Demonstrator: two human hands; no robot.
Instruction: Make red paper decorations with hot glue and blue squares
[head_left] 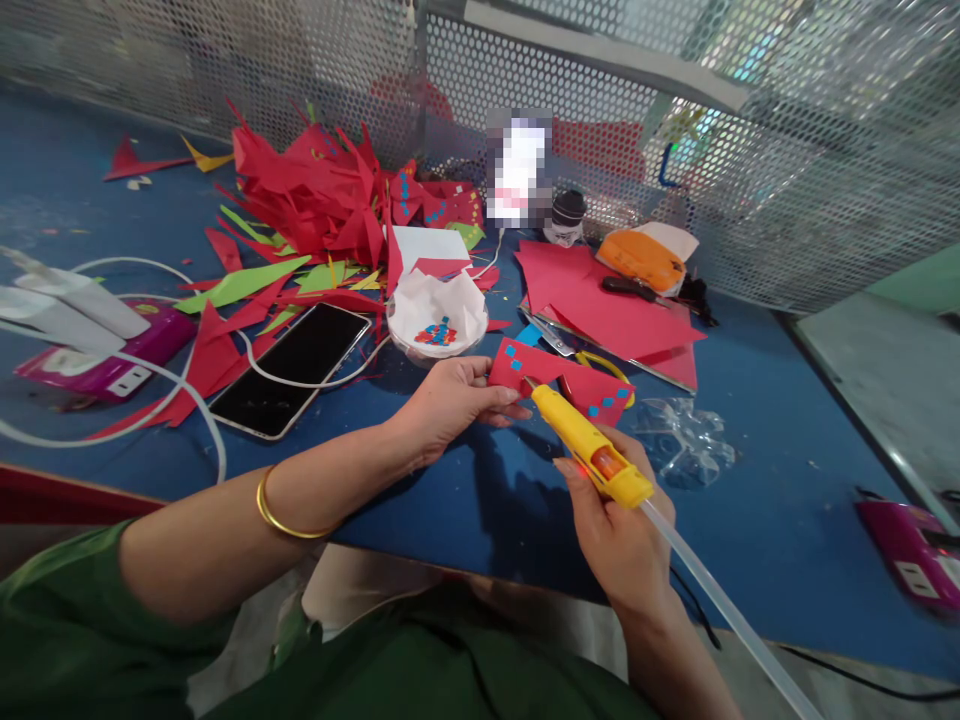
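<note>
A red paper piece (551, 368) with small blue squares near both ends is pinched at its left end by my left hand (457, 405). My right hand (626, 530) is wrapped round a yellow glue gun (581, 440), which has a long clear glue stick trailing from its back. The gun's tip is at the paper's face, right of the left-end squares; whether it touches cannot be made out. Behind my left hand, a bowl lined with white paper (437, 310) holds small blue and red pieces.
Red and green paper scraps (315, 200) pile at the back left. A dark phone (292, 370) and white cables lie left. Scissors (600, 365), red sheets (600, 300) and an orange packet (641, 262) are behind the paper; clear plastic (690, 440) lies right. A lit phone (519, 170) stands at the mesh.
</note>
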